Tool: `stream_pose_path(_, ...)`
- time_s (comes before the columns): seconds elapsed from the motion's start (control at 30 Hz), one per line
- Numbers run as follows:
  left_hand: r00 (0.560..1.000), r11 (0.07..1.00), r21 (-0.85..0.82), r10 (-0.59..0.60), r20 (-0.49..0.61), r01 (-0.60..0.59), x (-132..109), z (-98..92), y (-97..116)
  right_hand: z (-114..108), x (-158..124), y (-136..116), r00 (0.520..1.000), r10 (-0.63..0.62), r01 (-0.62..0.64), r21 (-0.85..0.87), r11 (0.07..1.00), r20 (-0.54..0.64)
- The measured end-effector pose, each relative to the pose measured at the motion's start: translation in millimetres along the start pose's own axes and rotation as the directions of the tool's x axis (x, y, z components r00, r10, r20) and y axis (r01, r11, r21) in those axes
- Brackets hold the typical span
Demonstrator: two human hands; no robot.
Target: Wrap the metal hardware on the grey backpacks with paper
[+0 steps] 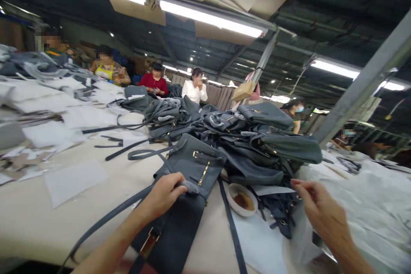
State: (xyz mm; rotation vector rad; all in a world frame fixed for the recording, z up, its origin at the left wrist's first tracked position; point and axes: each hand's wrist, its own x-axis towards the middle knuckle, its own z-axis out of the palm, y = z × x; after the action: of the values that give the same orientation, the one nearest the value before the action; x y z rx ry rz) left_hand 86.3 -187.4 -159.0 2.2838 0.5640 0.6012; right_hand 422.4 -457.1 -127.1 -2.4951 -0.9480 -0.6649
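- Dark grey bag (192, 160) lies nearest, zip side up on a pale table (80, 227), its buckled end (150, 242) toward the camera; lying flat likely keeps its front easy to reach.
- Left hand (167, 192) closes thumb and fingers around the bag's wrapped handle (192, 187), a hold that appears to steady it; the grey wrapping probably guards against scuffs.
- Right hand (326, 209) hangs to the right, fingertips drawn close together near a thin sheet (272, 190); whether they pinch anything, one cannot tell.
- White bowl (236, 209) with brown contents sits just right of the bag, between the hands, presumably for easy reach.
- Similar bags (269, 115) are heaped beyond, perhaps stacked to save table space.
- Co-workers, one in red (157, 81) and one in white (194, 90), sit at the far side.
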Motion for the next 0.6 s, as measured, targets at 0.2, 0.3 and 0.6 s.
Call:
stream_pose_path(0.2, 0.999, 0.997, -0.062, -0.036, 0.03, 0.038, -6, 0.7, -4, 36, -32, -6, 0.956, 0.004, 0.053, -0.185, 0.981, 0.295)
stream_pose_path(0.3, 0.997, 0.996, -0.072, -0.041, 0.057, 0.045, -8, 2.6, -8, 59, -51, -7, 0.947, 0.062, 0.021, -0.251, 0.968, 0.316)
stream_pose_path(0.6, 0.997, 0.994, -0.098, -0.039, 0.065, 0.046, -9, 1.6, -8, 53, -47, -17, 0.97, 0.09, -0.015, -0.317, 0.948, 0.225)
